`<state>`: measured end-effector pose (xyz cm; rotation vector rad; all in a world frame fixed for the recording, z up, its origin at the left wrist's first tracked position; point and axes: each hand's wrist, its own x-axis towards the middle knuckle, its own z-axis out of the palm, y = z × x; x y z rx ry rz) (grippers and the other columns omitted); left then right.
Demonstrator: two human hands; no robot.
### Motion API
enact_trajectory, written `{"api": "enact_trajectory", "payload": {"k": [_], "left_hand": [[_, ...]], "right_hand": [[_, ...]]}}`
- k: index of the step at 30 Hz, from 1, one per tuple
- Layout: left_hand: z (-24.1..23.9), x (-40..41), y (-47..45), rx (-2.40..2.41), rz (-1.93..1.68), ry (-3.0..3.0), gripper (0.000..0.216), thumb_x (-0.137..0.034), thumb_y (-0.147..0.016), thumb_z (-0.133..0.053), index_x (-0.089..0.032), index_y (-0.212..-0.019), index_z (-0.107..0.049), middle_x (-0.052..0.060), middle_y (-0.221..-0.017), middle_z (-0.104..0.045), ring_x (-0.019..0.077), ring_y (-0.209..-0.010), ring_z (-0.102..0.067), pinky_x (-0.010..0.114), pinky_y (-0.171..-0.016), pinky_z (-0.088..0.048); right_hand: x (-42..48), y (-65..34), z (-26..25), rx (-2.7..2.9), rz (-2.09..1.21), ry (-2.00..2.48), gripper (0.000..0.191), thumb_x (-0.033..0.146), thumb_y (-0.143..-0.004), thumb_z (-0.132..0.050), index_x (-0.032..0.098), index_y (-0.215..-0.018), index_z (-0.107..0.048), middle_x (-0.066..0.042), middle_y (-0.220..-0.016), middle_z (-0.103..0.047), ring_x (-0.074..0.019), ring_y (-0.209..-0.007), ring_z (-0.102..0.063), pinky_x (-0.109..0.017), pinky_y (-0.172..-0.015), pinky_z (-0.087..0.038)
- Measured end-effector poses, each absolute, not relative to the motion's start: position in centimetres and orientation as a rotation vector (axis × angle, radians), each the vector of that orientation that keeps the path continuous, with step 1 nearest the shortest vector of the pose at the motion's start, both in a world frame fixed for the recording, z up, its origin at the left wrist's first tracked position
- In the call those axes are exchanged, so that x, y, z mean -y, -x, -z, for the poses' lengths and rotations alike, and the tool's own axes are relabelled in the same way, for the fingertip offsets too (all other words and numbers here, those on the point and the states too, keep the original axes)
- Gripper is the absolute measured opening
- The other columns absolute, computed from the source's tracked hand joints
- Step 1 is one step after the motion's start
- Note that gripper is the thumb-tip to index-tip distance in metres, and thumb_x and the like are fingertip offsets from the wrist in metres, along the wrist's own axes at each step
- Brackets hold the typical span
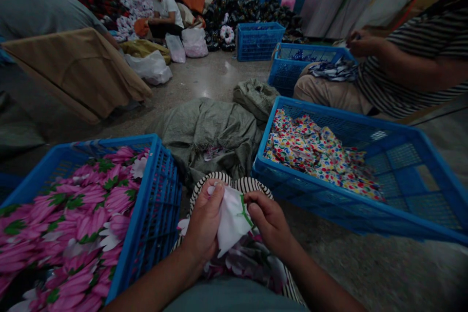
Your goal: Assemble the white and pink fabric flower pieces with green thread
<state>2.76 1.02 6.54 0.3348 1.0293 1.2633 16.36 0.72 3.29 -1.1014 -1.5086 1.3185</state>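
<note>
Over the lap, near the bottom middle of the head view, the left hand (204,226) and the right hand (268,222) meet on a white fabric piece (232,219) with a green line along one edge. Each grip is pressed together on it: the left thumb and fingers pinch its upper left edge, and the right fingertips pinch the green-edged side. It is held close to the body, probably so both hands can reach the same edge. Beneath it lie a striped cloth (219,180) and more flowered pieces.

A blue crate (157,190) stands at near left, full of pink flower-print pieces (73,224). A second blue crate (329,195) at right holds polka-dot pieces (314,151) (each crate keeps to one print, and both seem to be within arm's reach). A grey sack (208,131) lies on the floor between them. At far right a co-worker in a striped shirt (420,48) sits with both hands together. No label or writing can be read.
</note>
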Motion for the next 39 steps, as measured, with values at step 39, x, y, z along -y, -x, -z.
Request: {"api": "enact_trajectory", "payload": {"k": [39], "left_hand": [[-6.6,-1.5,-3.3,-0.953,-1.235,-0.079,0.015,-0.014,-0.074,-0.062,-0.019,-0.077,-0.048,-0.004,-0.061,-0.057,0.011,-0.053,-0.059,0.023,-0.058,-0.052]], "right_hand": [[-0.5,-16.2,-2.5,1.708,-0.842,1.077,0.019,0.021,-0.085,-0.043,0.019,-0.099,-0.056,-0.003,-0.079,-0.058,-0.0148,-0.07,-0.053,-0.025,-0.064,-0.041]]}}
